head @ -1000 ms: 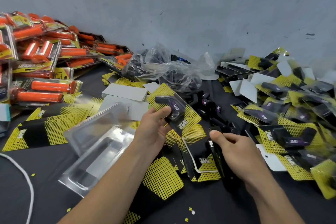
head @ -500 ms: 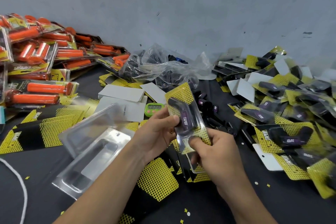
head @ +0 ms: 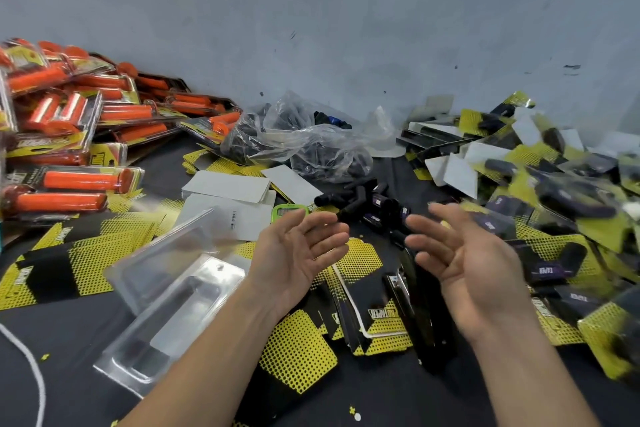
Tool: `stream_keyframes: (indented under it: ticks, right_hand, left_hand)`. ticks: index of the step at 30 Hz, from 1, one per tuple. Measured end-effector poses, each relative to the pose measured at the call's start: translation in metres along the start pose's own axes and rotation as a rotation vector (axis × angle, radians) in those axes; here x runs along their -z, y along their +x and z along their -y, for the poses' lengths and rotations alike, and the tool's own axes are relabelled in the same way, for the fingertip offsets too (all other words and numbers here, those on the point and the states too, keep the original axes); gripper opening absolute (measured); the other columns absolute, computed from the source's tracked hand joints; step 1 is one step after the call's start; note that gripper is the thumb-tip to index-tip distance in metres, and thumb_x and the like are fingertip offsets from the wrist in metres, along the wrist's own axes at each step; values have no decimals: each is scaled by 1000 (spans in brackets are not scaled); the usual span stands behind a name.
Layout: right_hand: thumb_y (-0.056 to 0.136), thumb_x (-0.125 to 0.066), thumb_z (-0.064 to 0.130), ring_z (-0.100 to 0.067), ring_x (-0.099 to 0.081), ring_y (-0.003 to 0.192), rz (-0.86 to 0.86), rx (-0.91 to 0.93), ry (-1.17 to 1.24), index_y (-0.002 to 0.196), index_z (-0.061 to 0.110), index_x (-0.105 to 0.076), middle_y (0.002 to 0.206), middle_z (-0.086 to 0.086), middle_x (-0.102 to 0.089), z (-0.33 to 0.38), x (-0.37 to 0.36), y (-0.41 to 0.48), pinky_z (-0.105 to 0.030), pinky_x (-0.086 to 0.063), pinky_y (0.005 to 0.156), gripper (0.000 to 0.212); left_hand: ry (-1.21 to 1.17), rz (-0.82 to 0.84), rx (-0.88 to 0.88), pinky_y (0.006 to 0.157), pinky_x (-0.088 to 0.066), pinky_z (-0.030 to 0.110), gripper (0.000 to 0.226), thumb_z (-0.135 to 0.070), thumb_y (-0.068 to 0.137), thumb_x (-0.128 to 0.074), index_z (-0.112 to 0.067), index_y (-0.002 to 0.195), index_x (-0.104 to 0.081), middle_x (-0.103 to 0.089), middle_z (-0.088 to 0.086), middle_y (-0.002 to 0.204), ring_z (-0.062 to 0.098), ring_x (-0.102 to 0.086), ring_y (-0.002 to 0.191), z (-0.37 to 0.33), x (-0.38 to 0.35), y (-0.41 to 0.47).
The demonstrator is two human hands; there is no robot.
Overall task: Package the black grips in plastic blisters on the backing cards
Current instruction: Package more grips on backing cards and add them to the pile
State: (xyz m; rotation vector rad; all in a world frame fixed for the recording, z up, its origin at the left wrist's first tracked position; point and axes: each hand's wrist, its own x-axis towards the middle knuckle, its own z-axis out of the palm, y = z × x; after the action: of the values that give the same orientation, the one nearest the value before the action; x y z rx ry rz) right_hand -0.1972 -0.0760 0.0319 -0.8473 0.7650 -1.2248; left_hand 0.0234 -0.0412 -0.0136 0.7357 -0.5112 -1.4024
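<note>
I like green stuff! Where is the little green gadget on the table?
The green gadget sits near the middle of the head view, just past the fingertips of the left hand, between the white cards and the pile of loose black grips.

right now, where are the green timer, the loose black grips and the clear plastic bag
green timer [head: 287, 210]: head view, its top face
loose black grips [head: 332, 199]: head view, one grip's side
clear plastic bag [head: 304, 139]: head view, crinkled front

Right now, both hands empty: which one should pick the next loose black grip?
Left, narrowly. Both are open and empty, but the left hand has fingertips almost touching the nearest of the loose black grips; the right hand is blurred, so harder to judge.
</note>
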Motion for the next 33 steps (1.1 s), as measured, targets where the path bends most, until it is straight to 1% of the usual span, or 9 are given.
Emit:
stream_keyframes:
  ticks: [5,8,11,15,18,23,27,30,33]
  right_hand:
    - [99,-64,8,-23,-72,63,120,154,-468,101,12,-76,76,-12,-75,-23,-13,-7,-27,-57,54,13]
    - [94,-67,18,-3,-72,70,119,417,-992,98,26,-77,76,11,-75,-41,-21,-15,-19,-59,64,13]
    - [95,-65,23,6,-66,96,269,480,-1201,119,32,-72,106,19,-73,-66,-32,-27,-9,-52,88,27]
    - [97,-57,49,-9,-38,142,440,306,-1416,149,34,-48,151,16,-45,-89,-34,-29,-31,-32,120,54]
    - [101,-53,52,-5,-13,154,470,241,-1436,157,39,-35,165,20,-25,-94,-27,-26,-32,-14,124,61]
    - [105,-50,42,-7,-23,150,362,301,-1430,153,40,-42,161,21,-34,-100,-30,-28,-31,-19,123,49]
    - [102,-53,42,-7,-39,139,283,388,-1267,142,36,-56,143,18,-48,-96,-30,-32,-27,-35,113,41]
    - [78,-56,75,5,-5,151,543,336,-1318,149,48,-42,156,36,-23,-93,-29,-41,-25,-14,119,76]
    - [68,-57,80,4,11,151,675,313,-1491,149,51,-33,164,32,-6,-99,-28,-43,-27,5,121,89]
  left_hand:
    - [61,-58,-129,72,-62,35,25,-27,75,-71,-6,86,-80,-74,22,97,27,-73,81,-1,-3,-1]
    - [308,-200,-300,65,-61,33,16,-19,71,-66,-14,77,-80,-76,19,85,25,-73,71,-4,-5,-1]
    - [711,-361,-465,64,-61,34,21,-14,72,-63,-26,78,-79,-77,6,73,19,-72,64,-2,-5,-1]
    - [1031,-570,-541,65,-53,30,33,-14,77,-59,-41,75,-77,-74,-17,73,7,-68,67,-8,-8,-1]
    - [1021,-649,-468,70,-54,30,28,-22,69,-54,-36,72,-77,-74,-20,70,8,-71,74,-27,-17,-1]
    - [1374,-673,-377,67,-49,28,25,-12,78,-66,-33,70,-76,-74,-14,79,10,-67,82,-67,-15,-10]
    - [1714,-687,-286,67,-51,28,25,-15,88,-66,-34,73,-72,-71,-17,82,11,-66,79,-96,5,-41]
    - [2016,-643,-84,80,-60,35,13,-27,91,-67,-34,82,-74,-74,-12,92,17,-68,84,-107,19,-61]
    - [2136,-562,132,86,-59,38,17,-39,87,-77,-31,101,-72,-72,-7,102,18,-69,89,-109,26,-71]
